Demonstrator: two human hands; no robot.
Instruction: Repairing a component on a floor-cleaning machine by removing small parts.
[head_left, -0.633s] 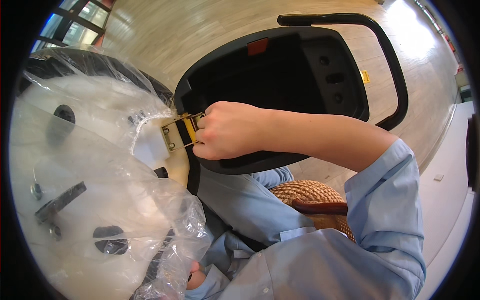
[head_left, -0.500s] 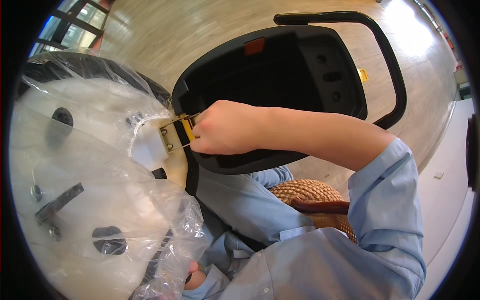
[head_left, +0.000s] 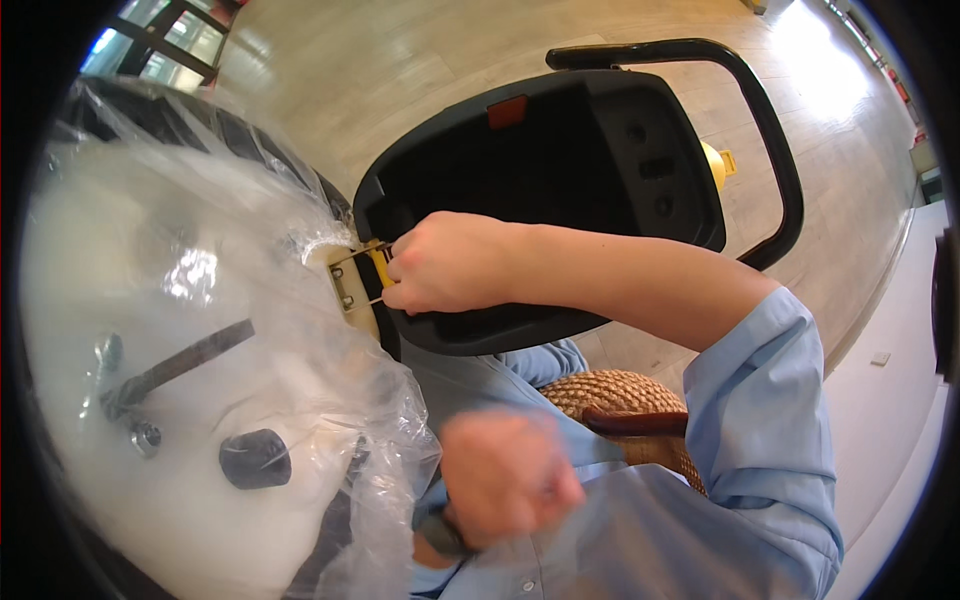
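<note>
Yellow tool [head_left: 380,266] | pinched in right hand [head_left: 450,265] grip | left hand [head_left: 505,480] blurred, apart

Yellow tool [head_left: 381,266] at metal bracket [head_left: 350,283], beside black shell [head_left: 560,190].
Tool: short, yellow, mostly hidden in the gripping right hand [head_left: 450,262], tip against bracket. Bracket: pale metal plate, upright, fixed on the white plastic-wrapped part [head_left: 180,340], touching the shell's left rim.

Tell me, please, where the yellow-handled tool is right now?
In the head view, left of centre: the yellow-handled tool sits in the right hand, between the plastic-wrapped part and black seat shell.
</note>
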